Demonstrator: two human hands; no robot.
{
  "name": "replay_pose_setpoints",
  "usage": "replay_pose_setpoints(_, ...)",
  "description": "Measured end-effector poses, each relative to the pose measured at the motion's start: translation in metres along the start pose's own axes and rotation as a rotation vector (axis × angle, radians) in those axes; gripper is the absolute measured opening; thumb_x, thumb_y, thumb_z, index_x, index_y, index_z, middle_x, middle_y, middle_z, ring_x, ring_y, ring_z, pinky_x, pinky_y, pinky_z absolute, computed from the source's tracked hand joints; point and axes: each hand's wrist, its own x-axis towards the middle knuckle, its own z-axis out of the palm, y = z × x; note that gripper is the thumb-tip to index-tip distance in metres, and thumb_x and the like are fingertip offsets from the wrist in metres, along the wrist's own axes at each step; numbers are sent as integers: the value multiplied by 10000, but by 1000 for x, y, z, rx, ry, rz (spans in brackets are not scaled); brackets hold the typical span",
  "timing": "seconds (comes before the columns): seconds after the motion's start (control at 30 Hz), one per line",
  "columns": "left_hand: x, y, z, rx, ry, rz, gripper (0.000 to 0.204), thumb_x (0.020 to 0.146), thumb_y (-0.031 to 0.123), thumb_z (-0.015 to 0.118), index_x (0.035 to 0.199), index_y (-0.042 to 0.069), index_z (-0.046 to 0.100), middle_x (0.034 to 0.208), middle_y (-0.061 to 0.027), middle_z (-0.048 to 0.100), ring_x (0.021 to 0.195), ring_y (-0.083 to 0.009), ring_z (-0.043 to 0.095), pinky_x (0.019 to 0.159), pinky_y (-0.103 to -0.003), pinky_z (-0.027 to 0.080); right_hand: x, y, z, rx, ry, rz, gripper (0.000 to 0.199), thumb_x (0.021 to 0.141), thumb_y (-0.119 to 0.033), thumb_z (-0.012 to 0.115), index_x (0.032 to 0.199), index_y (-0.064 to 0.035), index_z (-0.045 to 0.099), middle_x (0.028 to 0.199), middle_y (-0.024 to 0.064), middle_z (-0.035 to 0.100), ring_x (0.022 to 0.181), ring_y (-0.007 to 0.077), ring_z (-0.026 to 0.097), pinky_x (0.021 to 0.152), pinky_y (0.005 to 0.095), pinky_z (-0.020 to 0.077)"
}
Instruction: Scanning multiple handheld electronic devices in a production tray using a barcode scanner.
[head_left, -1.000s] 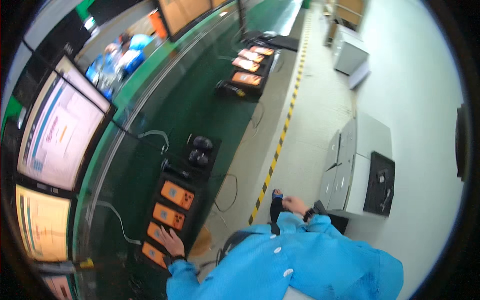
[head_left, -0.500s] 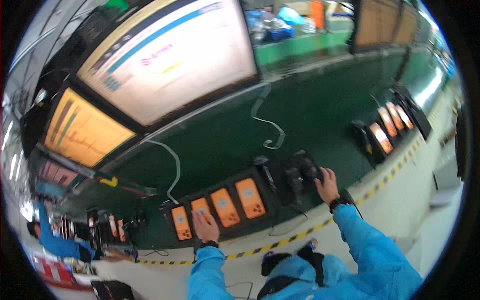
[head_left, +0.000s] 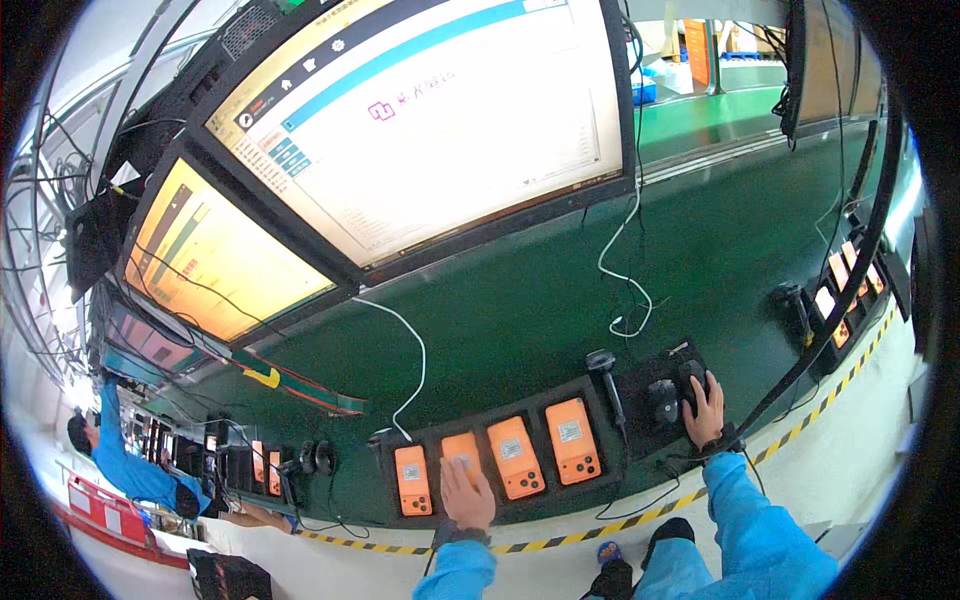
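The left hand (head_left: 467, 492) lay flat, fingers together and stretched forward, palm down on the second of four orange phones (head_left: 462, 452), covering its lower half; it gripped nothing. The other three phones sat in the same black tray (head_left: 500, 510): one (head_left: 412, 479) just left of the hand, two (head_left: 516, 457) (head_left: 571, 435) just right of it, all face down in a row and apart from each other. The right hand (head_left: 706, 408) rested well to the right, fingers spread loosely over a black mouse (head_left: 692, 376), palm cupped on it, on a black mat (head_left: 640, 385). Just left of that hand stood a second dark mouse (head_left: 663, 400), and beyond it a handheld scanner (head_left: 606, 372) leaned between the tray and the mat. A white cable (head_left: 412, 355) ran from the tray's far edge, ahead of the left hand, up toward the monitors; another white cable (head_left: 620, 270) looped across the green bench (head_left: 520, 300) ahead of the right hand. Above both hands a large white screen (head_left: 430, 120) filled the view, with an orange-lit screen (head_left: 215, 255) to its left. Black and yellow tape (head_left: 640, 520) edged the bench just in front of the wrists, and both forearms wore blue sleeves (head_left: 760, 530). Far right of the right hand another tray of orange phones (head_left: 840, 290) stood by a black post (head_left: 830, 320) that crossed in front of it. Far left of the left hand a second person in blue (head_left: 125, 465) bent over a similar station (head_left: 260, 465), whose details were too small to tell.
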Motion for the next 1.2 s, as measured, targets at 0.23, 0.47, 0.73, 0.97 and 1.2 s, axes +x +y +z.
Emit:
replay_pose_setpoints(0.23,0,-4,3,17,22,36,620,989,338,514,1504,11,404,1599,-237,314,1436,-410,359,1173,-491,302,16,-6,4,13,4,-52,609,856,-78,689,1437,-137,513,1552,230,341,1379,457,394,1135,510,371)
replay_pose_setpoints(0.47,-1,-2,3,52,18,34,624,974,322,532,1497,7,401,1592,-246,321,1424,-423,370,1160,-493,312,23,-6,5,48,-1,-44,576,856,-65,685,1410,-116,536,1543,213,364,1369,438,416,1127,497,387)
replay_pose_setpoints(0.73,-2,-1,4,26,81,52,608,944,296,566,1466,6,450,1556,-254,380,1394,-425,414,1148,-497,338,22,-1,9,66,-25,-16,580,886,-67,685,1434,-127,507,1562,202,342,1405,427,385,1149,476,380)
replay_pose_setpoints(0.97,-2,-3,6,40,79,43,604,940,285,566,1466,12,450,1554,-256,380,1386,-431,419,1147,-505,336,20,7,13,101,-9,-34,556,828,-44,705,1357,-110,548,1532,210,359,1385,439,391,1148,486,376)
replay_pose_setpoints(1.2,-2,-4,6,49,82,54,604,926,275,571,1454,4,457,1545,-258,391,1372,-440,430,1134,-516,351,20,6,11,187,79,-120,546,844,-52,695,1364,-105,539,1527,214,363,1382,440,391,1149,484,374)
